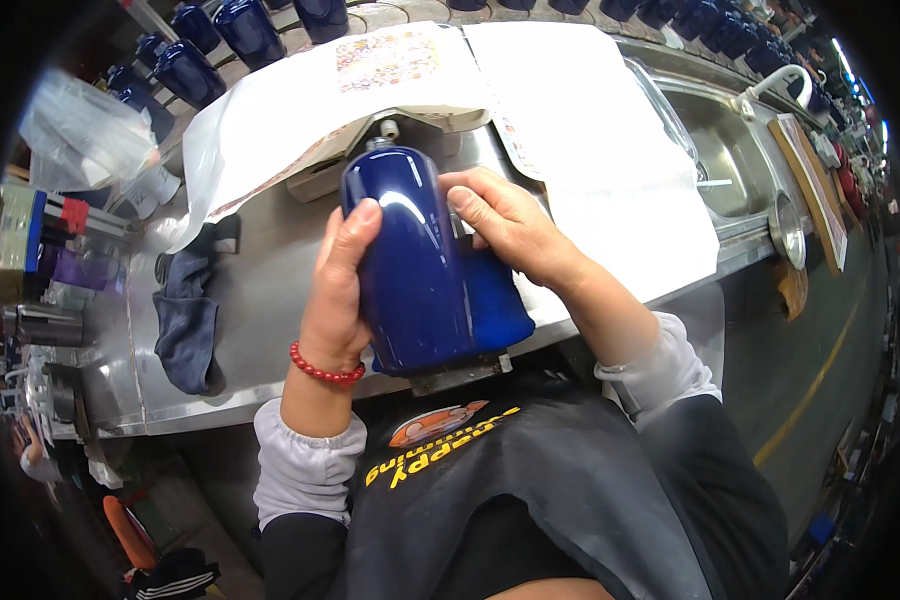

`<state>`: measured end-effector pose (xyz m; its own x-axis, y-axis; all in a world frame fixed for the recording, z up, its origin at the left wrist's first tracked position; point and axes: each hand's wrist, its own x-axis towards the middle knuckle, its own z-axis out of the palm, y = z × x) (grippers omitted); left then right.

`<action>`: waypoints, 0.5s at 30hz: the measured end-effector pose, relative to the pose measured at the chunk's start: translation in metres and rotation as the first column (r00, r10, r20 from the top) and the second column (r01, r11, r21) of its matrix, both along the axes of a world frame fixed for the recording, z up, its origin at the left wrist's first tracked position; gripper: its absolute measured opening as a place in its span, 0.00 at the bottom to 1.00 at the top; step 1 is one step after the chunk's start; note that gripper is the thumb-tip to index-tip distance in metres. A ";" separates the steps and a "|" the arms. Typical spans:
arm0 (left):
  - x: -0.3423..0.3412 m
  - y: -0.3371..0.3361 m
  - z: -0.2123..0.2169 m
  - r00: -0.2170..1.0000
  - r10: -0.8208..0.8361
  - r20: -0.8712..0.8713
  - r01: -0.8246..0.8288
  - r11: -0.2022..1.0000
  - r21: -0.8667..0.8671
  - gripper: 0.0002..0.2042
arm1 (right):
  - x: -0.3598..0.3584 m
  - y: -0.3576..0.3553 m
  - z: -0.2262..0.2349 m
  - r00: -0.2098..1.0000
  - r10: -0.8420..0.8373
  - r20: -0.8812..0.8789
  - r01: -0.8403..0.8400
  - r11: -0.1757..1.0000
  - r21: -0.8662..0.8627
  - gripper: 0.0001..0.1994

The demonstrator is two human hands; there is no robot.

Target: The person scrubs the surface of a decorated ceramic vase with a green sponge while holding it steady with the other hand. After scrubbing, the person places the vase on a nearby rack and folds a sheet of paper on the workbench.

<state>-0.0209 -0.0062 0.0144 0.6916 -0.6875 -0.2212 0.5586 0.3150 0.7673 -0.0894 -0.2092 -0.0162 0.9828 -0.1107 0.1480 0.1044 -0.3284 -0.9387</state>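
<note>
A glossy dark blue bottle [410,260] tilts over the front edge of the metal worktop, its narrow neck pointing away from me. My left hand [335,300] is wrapped round its left side, with the thumb on the front. On the upper right side, my right hand [510,225] grips the bottle near its shoulder; its fingertips are partly hidden. A bright blue cloth [500,305] shows just right of the bottle, below my right hand. Beyond the bottle's neck, a small nozzle-like fitting [389,129] sticks out from under a white sheet.
White sheets, one with a colourful print [388,60], drape over the worktop [250,340]. A dark blue rag [187,315] lies at the left. At the right is a sink [720,150] with a white tap [785,80]. Several blue bottles [248,32] stand along the back.
</note>
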 end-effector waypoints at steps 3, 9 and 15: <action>0.005 -0.009 -0.005 0.998 0.019 0.053 -0.021 0.999 0.042 0.22 | -0.006 -0.015 0.006 0.999 0.013 0.037 -0.008 0.991 -0.134 0.18; 0.010 -0.026 -0.012 0.981 0.107 0.160 -0.124 0.988 0.095 0.24 | -0.019 -0.080 0.031 0.999 -0.031 0.022 0.034 0.988 -0.152 0.16; 0.006 -0.026 -0.021 0.919 0.099 0.382 -0.135 0.988 0.069 0.35 | 0.046 -0.179 0.026 0.986 -0.095 0.138 0.160 0.777 -0.609 0.16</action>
<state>-0.0145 -0.0317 -0.0064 0.8103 -0.5859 0.0131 0.1859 0.2782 0.9424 -0.0439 -0.3886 0.0096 0.9440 -0.0872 0.3182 0.0963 -0.8496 -0.5185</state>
